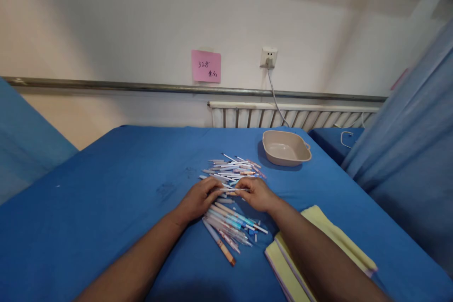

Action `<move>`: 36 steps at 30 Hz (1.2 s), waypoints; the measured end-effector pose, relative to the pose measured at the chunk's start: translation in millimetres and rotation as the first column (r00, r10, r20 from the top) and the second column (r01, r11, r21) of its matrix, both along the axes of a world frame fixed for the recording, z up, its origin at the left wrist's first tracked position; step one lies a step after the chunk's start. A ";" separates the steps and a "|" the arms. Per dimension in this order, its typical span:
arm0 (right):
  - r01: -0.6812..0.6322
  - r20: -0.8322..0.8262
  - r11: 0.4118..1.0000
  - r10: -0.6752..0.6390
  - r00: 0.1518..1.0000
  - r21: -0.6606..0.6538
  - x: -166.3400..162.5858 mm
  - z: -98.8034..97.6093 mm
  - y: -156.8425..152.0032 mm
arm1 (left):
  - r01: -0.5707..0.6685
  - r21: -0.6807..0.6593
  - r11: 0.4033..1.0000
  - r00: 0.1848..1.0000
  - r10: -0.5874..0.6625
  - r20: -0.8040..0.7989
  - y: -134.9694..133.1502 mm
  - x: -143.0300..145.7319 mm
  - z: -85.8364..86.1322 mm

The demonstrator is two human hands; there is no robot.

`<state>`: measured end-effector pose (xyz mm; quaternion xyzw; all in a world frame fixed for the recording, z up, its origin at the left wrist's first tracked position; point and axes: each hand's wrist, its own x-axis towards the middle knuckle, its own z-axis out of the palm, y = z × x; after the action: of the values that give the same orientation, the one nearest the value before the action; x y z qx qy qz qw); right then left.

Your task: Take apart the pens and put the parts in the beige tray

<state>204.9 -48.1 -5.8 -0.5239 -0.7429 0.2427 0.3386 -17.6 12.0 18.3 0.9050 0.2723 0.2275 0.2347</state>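
Between my hands is a thin white pen refill [229,189], lying level above the pile. My left hand [202,194] pinches its left end with closed fingers, and the fingertips of my right hand [255,192] close on its right end. Just beyond lies a heap of loose white refills [230,165], some with dark tips, mixed with pink and orange pen parts. Nearer to me is a bundle of pen barrels [230,222], clear, pale and blue. A grey and orange pen [219,241] lies at its lower left. Small blue pieces [252,232] sit by the bundle's right end.
A beige plastic basin [286,148] stands at the back right of the blue-covered table [116,188]. Under and beside my right forearm lies a folded yellow cloth [336,236]. Blue curtains [417,160] hang at both sides. A cord [274,92] runs down from the wall socket.
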 end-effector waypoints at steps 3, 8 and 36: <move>0.024 0.059 1.000 -0.024 0.998 -0.002 10.1 -1.1 3.1 | -0.033 -0.007 0.999 0.998 0.033 -0.044 8.1 -7.8 0.1; 0.057 0.146 0.998 -0.054 0.988 -0.013 24.7 1.9 5.8 | -0.133 0.015 0.991 0.987 0.134 -0.085 21.1 -18.0 -3.1; 0.136 0.268 0.990 -0.143 0.953 0.044 19.1 -1.3 7.0 | -0.442 -0.138 0.886 0.892 0.451 0.036 42.9 -40.6 -2.9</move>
<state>224.1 -41.1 -7.1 -0.5990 -0.7463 0.1350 0.2571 -58.1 54.9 15.4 0.7932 0.4791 0.2878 0.2417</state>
